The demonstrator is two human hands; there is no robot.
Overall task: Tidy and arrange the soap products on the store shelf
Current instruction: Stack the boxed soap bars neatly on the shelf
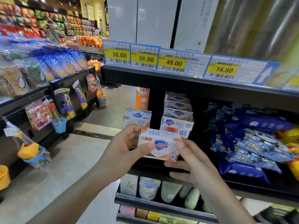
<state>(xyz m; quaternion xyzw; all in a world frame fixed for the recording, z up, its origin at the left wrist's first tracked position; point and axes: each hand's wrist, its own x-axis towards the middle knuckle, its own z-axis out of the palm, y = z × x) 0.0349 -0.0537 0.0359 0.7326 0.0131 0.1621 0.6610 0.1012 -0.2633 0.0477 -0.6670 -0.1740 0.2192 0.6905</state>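
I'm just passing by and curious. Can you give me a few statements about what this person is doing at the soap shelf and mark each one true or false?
1. Both hands hold one soap box. True: the left hand and the right hand grip it at either end.
2. The stack of soap boxes stands left of the orange bottle. False: it stands to the right.
3. Blue packets lie to the right of the soap. True.
4. The price tag farthest right reads 38.00. False: it reads 16.80.
5. The held box is lying on the shelf. False: it is held in front of the shelf.
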